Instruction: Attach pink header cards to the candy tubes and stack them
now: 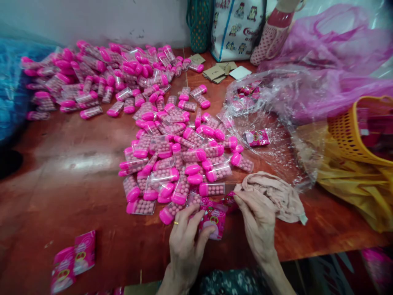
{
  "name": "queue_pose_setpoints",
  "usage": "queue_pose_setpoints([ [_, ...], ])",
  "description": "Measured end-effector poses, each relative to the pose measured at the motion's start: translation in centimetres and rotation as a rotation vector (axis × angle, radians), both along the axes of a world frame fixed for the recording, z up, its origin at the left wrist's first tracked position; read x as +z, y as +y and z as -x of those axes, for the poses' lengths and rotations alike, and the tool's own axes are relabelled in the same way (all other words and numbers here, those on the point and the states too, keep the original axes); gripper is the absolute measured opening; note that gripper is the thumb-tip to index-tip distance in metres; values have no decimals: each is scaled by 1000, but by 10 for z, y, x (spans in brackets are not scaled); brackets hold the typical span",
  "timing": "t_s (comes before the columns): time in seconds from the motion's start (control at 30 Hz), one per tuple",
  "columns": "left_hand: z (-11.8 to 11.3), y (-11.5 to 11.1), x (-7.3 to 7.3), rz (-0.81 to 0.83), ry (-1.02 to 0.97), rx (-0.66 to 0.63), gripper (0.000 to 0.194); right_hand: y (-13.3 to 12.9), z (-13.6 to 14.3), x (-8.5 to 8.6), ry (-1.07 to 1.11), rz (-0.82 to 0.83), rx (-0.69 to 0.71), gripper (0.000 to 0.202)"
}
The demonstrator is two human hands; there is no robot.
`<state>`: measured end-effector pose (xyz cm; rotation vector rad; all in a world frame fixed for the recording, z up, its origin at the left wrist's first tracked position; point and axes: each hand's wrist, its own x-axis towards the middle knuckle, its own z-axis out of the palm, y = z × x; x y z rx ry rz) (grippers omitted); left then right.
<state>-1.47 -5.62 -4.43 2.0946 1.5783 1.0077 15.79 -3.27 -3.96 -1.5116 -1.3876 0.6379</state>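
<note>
Pink packet (218, 226) sits at the near edge of the pile of capped tubes (166, 164), above the table (123, 250). Left hand (186, 241) has it in a narrow pinch, thumb across the printed face, fingers along the left edge. Right hand (258, 223), thumb and forefinger closed together, grips a small pink piece (229, 200) just beside the packet's far right corner; whether the two join, cannot tell. Step in hand appears to be two-handed wrapper handling; next move likely calls for a steady left hold and light right fingertips. Packet's long axis runs roughly away from the person, far end toward the tubes, printed face up.
</note>
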Motion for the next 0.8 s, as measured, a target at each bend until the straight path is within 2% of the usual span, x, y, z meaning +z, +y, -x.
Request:
queue_pose_setpoints([
  [0.1, 6, 5, 16, 147, -165, -9, 44, -2, 2, 10, 112, 107, 71, 12],
  [0.17, 5, 11, 25, 297, -286, -39, 44, -4, 8, 15, 143, 150, 128, 12],
  [0.27, -5, 20, 33, 554, -515, -38, 22, -5, 18, 17, 170, 185, 182, 11],
  [0.33, -12, 24, 33, 695, -651, 23, 5, -7, 23, 16, 221, 220, 178, 10],
  [0.4, -15, 25, 32, 731, -741, 113, 10, -11, 26, 14, 301, 282, 135, 8],
  [0.5, -14, 21, 29, 636, -805, 205, 11, -18, 31, 10, 363, 435, 110, 24],
  [0.57, -11, 16, 26, 586, -849, 215, 11, -23, 36, 9, 346, 496, 172, 12],
  [0.6, -9, 14, 25, 582, -884, 222, 11, -24, 38, 9, 322, 494, 211, 1],
  [0.67, -7, 12, 23, 627, -984, 256, 9, -26, 42, 10, 250, 408, 274, 19],
  [0.8, -5, 15, 25, 813, -1217, 327, 4, -22, 46, 14, 78, 113, 350, 21],
])
